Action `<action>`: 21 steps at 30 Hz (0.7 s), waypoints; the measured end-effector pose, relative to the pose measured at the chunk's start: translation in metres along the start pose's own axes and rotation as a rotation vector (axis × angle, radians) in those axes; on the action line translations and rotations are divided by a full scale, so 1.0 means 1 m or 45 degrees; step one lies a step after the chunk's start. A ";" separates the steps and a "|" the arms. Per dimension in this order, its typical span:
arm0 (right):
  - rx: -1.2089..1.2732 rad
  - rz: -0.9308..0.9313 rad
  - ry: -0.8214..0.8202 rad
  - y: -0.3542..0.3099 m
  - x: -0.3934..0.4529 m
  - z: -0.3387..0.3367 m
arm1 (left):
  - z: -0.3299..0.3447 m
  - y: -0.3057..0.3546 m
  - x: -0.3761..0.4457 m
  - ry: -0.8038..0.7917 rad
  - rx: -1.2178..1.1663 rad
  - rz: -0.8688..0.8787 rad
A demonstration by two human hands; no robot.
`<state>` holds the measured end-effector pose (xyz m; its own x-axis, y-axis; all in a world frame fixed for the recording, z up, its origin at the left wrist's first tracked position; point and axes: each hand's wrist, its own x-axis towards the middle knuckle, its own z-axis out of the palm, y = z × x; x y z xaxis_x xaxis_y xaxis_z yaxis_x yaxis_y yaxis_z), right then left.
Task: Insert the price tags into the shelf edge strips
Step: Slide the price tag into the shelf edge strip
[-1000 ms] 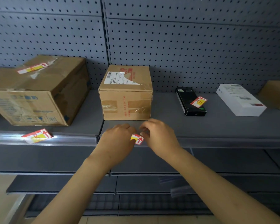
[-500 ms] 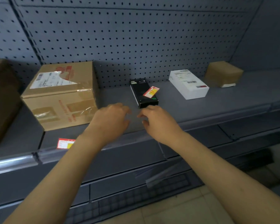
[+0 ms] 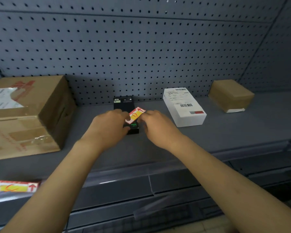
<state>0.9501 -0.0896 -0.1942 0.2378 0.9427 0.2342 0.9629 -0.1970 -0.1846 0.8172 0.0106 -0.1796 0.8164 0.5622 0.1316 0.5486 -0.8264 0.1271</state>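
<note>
Presently, the following is recorded:

- Price tag [image 3: 135, 115]: a red, yellow and white card, lying tilted on the black box [image 3: 126, 115] at mid-shelf; it is reached from both sides and is not yet in any strip.
- Left hand [image 3: 108, 127]: fingers curled at the tag's left edge and the box; a firm pinch cannot be confirmed.
- Right hand [image 3: 155, 126]: fingertips set against the tag's right edge, apparently pinching it.
- Change noted: a second ago both hands were pressed at the shelf edge strip [image 3: 118, 183] over a tag; half a second ago they were raised, holding nothing; now the next tag is being collected. One insertion is judged complete, another begun.
- Inserted price tag [image 3: 13, 186]: seen seated in the strip at far left.
- Surroundings: taped cardboard carton [image 3: 27, 115] to the left; white labelled box [image 3: 183, 107] just right of the black box; small brown parcel [image 3: 231, 95] further right; pegboard back panel [image 3: 141, 47] behind.
</note>
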 end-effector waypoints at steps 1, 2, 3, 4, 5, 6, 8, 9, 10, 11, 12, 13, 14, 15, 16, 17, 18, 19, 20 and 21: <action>0.006 -0.013 -0.002 0.003 0.007 0.002 | -0.001 -0.001 0.005 -0.001 0.006 -0.015; 0.016 -0.023 -0.003 0.006 0.014 0.003 | -0.001 -0.004 0.011 -0.001 0.013 -0.028; 0.030 -0.030 -0.009 0.009 0.022 0.005 | -0.002 -0.006 0.015 -0.002 0.020 -0.039; 0.046 -0.041 -0.021 0.011 0.029 0.007 | -0.002 -0.009 0.021 -0.005 0.028 -0.047; 0.061 -0.053 -0.039 0.014 0.037 0.008 | -0.002 -0.012 0.026 -0.010 0.037 -0.053; 0.072 -0.065 -0.061 0.016 0.044 0.009 | -0.002 -0.015 0.031 -0.018 0.043 -0.059; 0.079 -0.089 -0.129 0.020 0.059 0.010 | -0.002 -0.023 0.041 -0.026 0.050 -0.070; 0.072 -0.105 -0.183 0.021 0.066 0.011 | -0.001 -0.026 0.046 -0.021 0.051 -0.077; 0.067 -0.119 -0.250 0.022 0.073 0.012 | -0.001 -0.030 0.050 -0.015 0.052 -0.085; 0.073 -0.125 -0.321 0.022 0.080 0.013 | 0.000 -0.033 0.054 -0.014 0.052 -0.089; 0.090 -0.124 -0.390 0.023 0.086 0.013 | 0.000 -0.036 0.057 -0.011 0.051 -0.087; 0.115 -0.121 -0.453 0.023 0.092 0.013 | 0.000 -0.038 0.061 -0.011 0.049 -0.085; 0.139 -0.118 -0.503 0.023 0.097 0.013 | 0.001 -0.041 0.063 -0.014 0.045 -0.085; 0.156 -0.118 -0.536 0.023 0.102 0.012 | 0.001 -0.044 0.065 -0.019 0.041 -0.084; 0.162 -0.126 -0.554 0.024 0.106 0.012 | 0.001 -0.046 0.066 -0.021 0.040 -0.081; 0.156 -0.145 -0.564 0.025 0.111 0.011 | 0.001 -0.048 0.068 -0.022 0.041 -0.079; 0.140 -0.172 -0.571 0.027 0.114 0.010 | 0.002 -0.050 0.070 -0.027 0.042 -0.080; 0.112 -0.202 -0.576 0.028 0.117 0.009 | 0.002 -0.052 0.071 -0.034 0.039 -0.084; 0.080 -0.229 -0.580 0.029 0.121 0.008 | 0.001 -0.053 0.072 -0.038 0.036 -0.090; 0.057 -0.251 -0.586 0.030 0.124 0.008 | 0.001 -0.054 0.073 -0.036 0.035 -0.094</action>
<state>1.0070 0.0232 -0.1784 -0.0386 0.9839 -0.1747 0.9750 -0.0012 -0.2222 0.8479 0.0961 -0.1782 0.7783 0.6207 0.0949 0.6117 -0.7836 0.1086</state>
